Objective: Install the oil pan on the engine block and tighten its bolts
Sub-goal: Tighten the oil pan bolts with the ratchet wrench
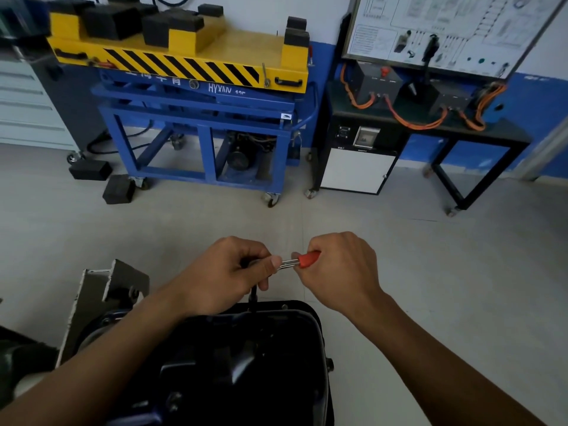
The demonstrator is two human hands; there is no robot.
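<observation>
The black oil pan (246, 358) lies on the engine block at the bottom centre, its rim curving along the right side. A ratchet wrench (302, 259) with a red handle and a steel shank is held level above the pan's far edge. My left hand (227, 272) grips the wrench head, and a black extension (254, 298) drops from it to the pan's far rim. My right hand (341, 269) holds the red handle. The bolt under the socket is hidden.
The engine stand's grey metal bracket (101, 290) rises left of the pan. A blue wheeled lift cart with a yellow striped top (196, 96) stands ahead on the floor, two black blocks (104, 179) beside it. A black bench with orange cables (430, 118) is at the right.
</observation>
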